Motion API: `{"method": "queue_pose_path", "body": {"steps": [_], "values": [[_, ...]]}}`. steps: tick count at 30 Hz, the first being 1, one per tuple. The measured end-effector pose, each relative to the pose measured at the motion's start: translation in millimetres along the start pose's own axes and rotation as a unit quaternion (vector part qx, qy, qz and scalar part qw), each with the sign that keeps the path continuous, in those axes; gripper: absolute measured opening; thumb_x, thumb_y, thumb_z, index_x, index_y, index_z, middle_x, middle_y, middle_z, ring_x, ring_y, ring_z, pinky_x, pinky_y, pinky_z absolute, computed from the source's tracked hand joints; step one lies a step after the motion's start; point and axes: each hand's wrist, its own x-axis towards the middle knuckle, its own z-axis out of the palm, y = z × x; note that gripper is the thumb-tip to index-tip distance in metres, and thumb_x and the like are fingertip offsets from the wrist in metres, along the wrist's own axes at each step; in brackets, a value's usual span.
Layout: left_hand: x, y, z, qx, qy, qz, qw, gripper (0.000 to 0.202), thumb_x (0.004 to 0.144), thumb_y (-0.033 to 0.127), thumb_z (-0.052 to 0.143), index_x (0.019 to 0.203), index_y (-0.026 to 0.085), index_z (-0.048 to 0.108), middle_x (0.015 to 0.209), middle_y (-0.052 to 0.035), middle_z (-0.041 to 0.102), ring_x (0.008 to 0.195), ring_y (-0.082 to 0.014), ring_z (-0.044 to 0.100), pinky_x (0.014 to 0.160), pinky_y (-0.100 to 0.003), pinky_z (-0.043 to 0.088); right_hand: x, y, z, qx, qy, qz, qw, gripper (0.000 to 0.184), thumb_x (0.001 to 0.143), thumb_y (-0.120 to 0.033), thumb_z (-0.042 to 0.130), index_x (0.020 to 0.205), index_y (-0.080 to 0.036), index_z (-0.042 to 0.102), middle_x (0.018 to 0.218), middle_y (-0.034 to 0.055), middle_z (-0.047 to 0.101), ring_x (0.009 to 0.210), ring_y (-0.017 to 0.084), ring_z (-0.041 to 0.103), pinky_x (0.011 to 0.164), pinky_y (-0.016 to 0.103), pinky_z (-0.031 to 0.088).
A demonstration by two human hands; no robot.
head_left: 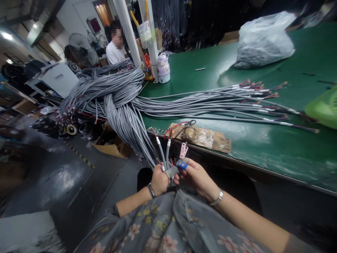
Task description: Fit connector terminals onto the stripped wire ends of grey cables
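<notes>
My left hand (160, 181), low in the middle of the view, is closed around grey cables (162, 154). Two cable ends stand up from it, each with a white band and thin coloured wires at the tip. Beside it, my right hand (198, 177) has its fingers pinched together close to the left thumb. A blue wrap (182, 165) covers a fingertip there, and what the pinch holds cannot be made out. A pink clip (184, 150) shows just above the right fingertips, near the table edge.
A large pile of grey cables (123, 86) drapes over the green table (210, 79), its stripped ends pointing right. Taped cardboard (207, 137) lies at the near edge. Further back are a lilac container (163, 68), a plastic bag (264, 40) and a person (115, 51). A green bag (323, 107) sits right.
</notes>
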Motion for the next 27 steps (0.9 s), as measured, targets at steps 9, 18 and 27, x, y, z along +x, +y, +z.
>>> {"method": "queue_pose_path", "body": {"steps": [9, 18, 27], "values": [[1.3, 11.4, 0.4, -0.018, -0.008, -0.006, 1.0, 0.039, 0.054, 0.048, 0.074, 0.058, 0.013, 0.057, 0.043, -0.0022, 0.058, 0.033, -0.0109, 0.051, 0.032, -0.018, 0.028, 23.3, -5.3, -31.3, 0.076, 0.029, 0.02, 0.996, 0.044, 0.06, -0.061, 0.072, 0.068, -0.018, 0.065, 0.062, 0.0005, 0.059, 0.052, 0.01, 0.046, 0.051, 0.025, 0.039], [11.9, 17.8, 8.8, -0.042, -0.031, -0.017, 0.999, 0.042, 0.049, 0.049, 0.076, 0.058, 0.013, 0.057, 0.042, -0.0011, 0.055, 0.031, -0.0089, 0.047, 0.033, -0.019, 0.033, 33.5, -16.9, -13.6, -0.133, 0.142, -0.146, 0.97, 0.054, 0.064, -0.072, 0.059, 0.052, -0.02, 0.057, 0.047, -0.0032, 0.046, 0.048, 0.011, 0.036, 0.051, 0.027, 0.032], [14.8, 12.6, 6.4, -0.031, -0.057, -0.021, 0.998, 0.039, 0.052, 0.046, 0.077, 0.057, 0.012, 0.059, 0.043, -0.0019, 0.057, 0.031, -0.0082, 0.047, 0.032, -0.019, 0.036, 46.0, -12.1, -11.7, 0.086, 0.05, -0.006, 0.995, 0.046, 0.059, -0.064, 0.071, 0.064, -0.018, 0.066, 0.059, 0.0003, 0.061, 0.052, 0.011, 0.052, 0.052, 0.024, 0.043]]}}
